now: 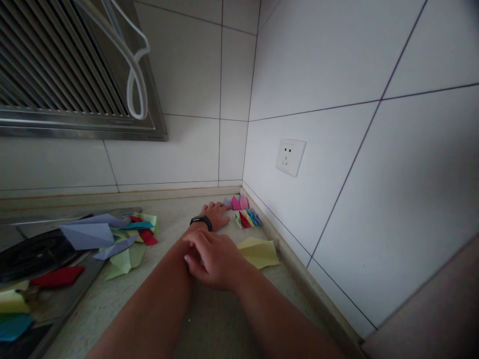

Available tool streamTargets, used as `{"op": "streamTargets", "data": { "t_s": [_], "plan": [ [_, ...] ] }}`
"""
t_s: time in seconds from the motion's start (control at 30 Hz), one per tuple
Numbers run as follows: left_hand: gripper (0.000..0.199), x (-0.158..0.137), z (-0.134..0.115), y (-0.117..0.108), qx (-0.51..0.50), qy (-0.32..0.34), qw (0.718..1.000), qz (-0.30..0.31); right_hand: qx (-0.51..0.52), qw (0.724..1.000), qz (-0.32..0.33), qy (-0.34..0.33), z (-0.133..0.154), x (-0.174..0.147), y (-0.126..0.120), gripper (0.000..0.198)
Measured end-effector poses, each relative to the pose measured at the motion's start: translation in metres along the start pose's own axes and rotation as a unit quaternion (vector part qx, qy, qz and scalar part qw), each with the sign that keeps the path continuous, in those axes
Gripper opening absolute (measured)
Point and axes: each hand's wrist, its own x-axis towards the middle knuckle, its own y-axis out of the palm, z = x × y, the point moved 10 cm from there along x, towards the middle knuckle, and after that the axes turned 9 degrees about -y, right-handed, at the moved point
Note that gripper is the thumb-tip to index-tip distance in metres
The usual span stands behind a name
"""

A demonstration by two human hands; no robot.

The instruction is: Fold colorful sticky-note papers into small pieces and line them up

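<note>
One left hand (217, 217) rests beside two paper rows (245, 219).

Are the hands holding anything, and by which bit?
No hold shows. The right hand is loosely curled with nothing visible in it. The left hand is spread beside the small lilac paper; I can't tell whether they touch.

Left hand (217, 215) outstretched, right hand (219, 258) half-curled

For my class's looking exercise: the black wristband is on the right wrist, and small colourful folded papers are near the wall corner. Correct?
Not quite: the head view shows the black wristband on the left wrist. The small colourful folded papers are near the wall corner.
</note>
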Motion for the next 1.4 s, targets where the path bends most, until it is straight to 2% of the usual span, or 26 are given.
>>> {"op": "streamTargets", "data": {
  "t_s": [0.63,1.4],
  "plan": [
    [0.053,-0.0038,-0.0037,-0.0031,0.001,-0.006,1.0,0.021,0.007,1.0,0.011,0.009,0.0012,0.0017,0.0023,0.03],
    [0.049,-0.0067,-0.0062,-0.0068,-0.003,0.011,1.0,-0.006,0.001,1.0,0.018,0.007,0.0009,0.0014,0.0058,0.031]
  ]
}}
